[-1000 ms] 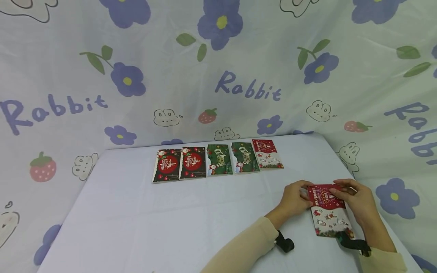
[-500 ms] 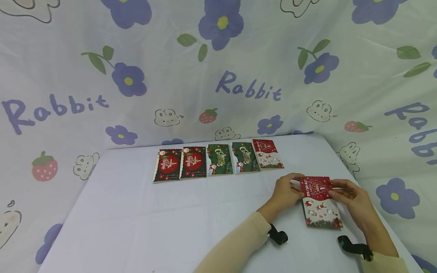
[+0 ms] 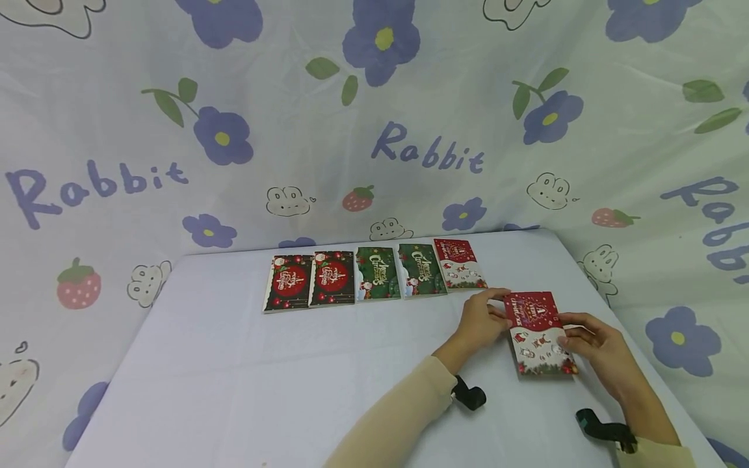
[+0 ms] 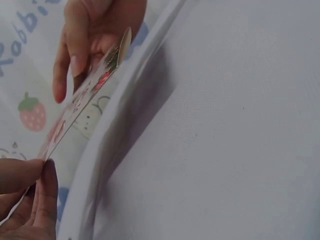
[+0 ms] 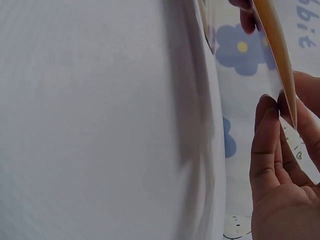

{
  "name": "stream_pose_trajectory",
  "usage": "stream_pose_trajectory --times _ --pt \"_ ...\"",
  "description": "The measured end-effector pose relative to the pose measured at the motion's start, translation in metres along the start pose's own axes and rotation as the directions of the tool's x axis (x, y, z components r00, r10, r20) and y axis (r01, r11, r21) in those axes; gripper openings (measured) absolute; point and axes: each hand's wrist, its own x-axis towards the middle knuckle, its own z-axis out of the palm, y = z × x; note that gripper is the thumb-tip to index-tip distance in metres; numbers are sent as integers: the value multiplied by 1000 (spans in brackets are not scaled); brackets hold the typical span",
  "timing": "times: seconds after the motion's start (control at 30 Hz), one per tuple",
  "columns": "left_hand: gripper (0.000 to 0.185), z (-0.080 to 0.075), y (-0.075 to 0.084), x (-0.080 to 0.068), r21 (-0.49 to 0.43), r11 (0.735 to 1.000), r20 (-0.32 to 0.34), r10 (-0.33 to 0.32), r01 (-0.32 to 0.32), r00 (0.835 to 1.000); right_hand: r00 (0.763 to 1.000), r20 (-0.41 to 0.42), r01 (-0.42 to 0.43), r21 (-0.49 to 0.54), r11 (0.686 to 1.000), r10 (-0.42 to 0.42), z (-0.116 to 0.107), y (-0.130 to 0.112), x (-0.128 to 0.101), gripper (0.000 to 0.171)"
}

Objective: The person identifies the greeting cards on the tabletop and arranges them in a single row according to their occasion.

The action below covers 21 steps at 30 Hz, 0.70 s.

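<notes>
Head view: card (image 3: pixel 537 333) carried nearer row (image 3: pixel 374 276).

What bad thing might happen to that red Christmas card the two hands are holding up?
The red card is held off the table only by its edges, pinched by the left hand and the right hand, so it might slip or bend. It is also close to the row of cards, so setting it down carelessly could nudge the end card out of line.

The red card (image 3: pixel 537 333) looks like stiff printed paper with a slight gloss, its edge thin and pale. The bench (image 3: pixel 292 377) wears smooth matt white cloth, and the backdrop (image 3: pixel 374 130) is thin printed fabric, softly creased.
</notes>
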Motion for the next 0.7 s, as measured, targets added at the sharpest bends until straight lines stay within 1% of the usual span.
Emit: stream_pose_trajectory --times 0.17,0.27,0.37,0.6,0.7 --pt "57 -1 0 0 3 1000 -1 -16 16 1000 1000 10 10 65 998 -11 1 2 -1 44" --pt "56 -1 0 0 -13 1000 4 -18 18 1000 1000 6 5 86 996 -6 2 3 -1 45" --pt "55 -1 -1 0 -23 1000 6 -16 16 1000 1000 -11 -16 86 996 17 2 2 -1 46" --pt "54 0 -3 -3 -30 999 10 -18 19 1000 995 -76 -63 8 998 64 3 -1 0 48" --pt "54 2 -5 -5 -30 999 9 -19 19 1000 993 -97 -63 42 997 66 4 -2 1 49"
